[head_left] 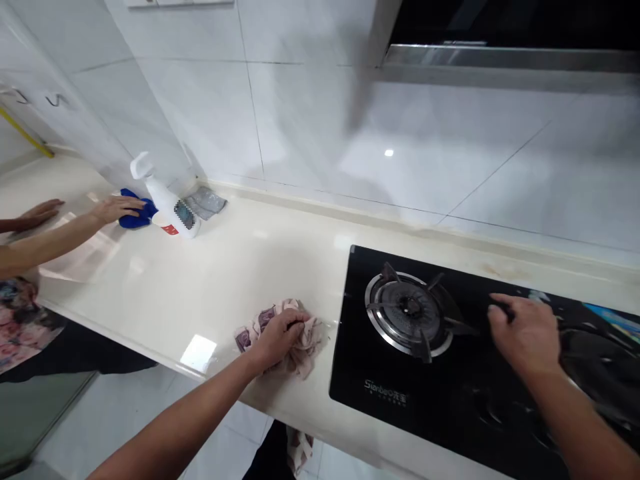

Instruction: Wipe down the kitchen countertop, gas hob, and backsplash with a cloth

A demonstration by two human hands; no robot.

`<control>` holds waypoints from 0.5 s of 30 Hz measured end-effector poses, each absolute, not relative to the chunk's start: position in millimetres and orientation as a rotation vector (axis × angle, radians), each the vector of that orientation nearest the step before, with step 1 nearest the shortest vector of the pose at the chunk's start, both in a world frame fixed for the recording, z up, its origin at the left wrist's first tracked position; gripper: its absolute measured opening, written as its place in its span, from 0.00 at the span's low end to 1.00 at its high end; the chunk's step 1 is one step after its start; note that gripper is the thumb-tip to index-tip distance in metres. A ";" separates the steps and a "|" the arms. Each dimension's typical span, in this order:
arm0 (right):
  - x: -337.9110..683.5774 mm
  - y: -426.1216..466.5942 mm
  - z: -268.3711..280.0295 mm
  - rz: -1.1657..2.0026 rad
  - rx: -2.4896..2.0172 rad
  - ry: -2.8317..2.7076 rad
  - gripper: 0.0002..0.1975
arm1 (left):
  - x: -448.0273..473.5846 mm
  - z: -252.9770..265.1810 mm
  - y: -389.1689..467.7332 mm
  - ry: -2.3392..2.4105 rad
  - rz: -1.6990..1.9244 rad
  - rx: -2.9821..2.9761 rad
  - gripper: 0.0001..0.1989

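My left hand [281,339] presses down on a crumpled pink cloth [306,347] with purple patterned patches, on the pale countertop left of the stove. Its fingers are closed around a bunched part of the fabric. Above the black glass gas stove [350,360], my right hand [530,333] hovers between the two burners. Its fingers are loosely curled, thumb and forefinger slightly apart, with nothing visible between them. The left burner [410,307] with its pan support sits between my hands.
Another person's hand [117,208] rests on a blue cloth [134,217] at the left. Beside it stand a white spray bottle [167,200], a paper cup [165,225] and a grey cloth [206,202]. A range hood [500,60] overhangs the stove.
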State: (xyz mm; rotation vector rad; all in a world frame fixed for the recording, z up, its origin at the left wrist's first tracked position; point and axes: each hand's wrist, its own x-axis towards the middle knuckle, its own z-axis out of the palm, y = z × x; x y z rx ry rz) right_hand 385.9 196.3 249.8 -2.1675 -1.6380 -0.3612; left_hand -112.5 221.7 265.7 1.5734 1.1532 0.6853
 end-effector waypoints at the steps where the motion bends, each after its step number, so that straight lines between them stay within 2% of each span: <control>1: 350.0 185.9 258.5 -0.312 -2.066 -1.754 0.15 | -112.7 266.4 216.9 1.163 0.711 1.495 0.10; 4: 224.1 152.2 259.7 -0.142 -1.909 -2.048 0.15 | -117.0 270.4 199.6 1.172 0.807 1.117 0.12; 7: 125.3 129.9 235.9 0.013 -1.966 -2.158 0.20 | -124.8 273.1 178.3 1.148 0.895 0.790 0.21; 10: 84.2 129.2 215.1 0.125 -2.078 -2.208 0.22 | -134.2 273.0 155.8 1.155 0.947 0.731 0.25; 15: 70.1 127.7 211.3 0.174 -2.079 -2.277 0.23 | -149.1 272.4 123.2 1.179 1.070 0.717 0.24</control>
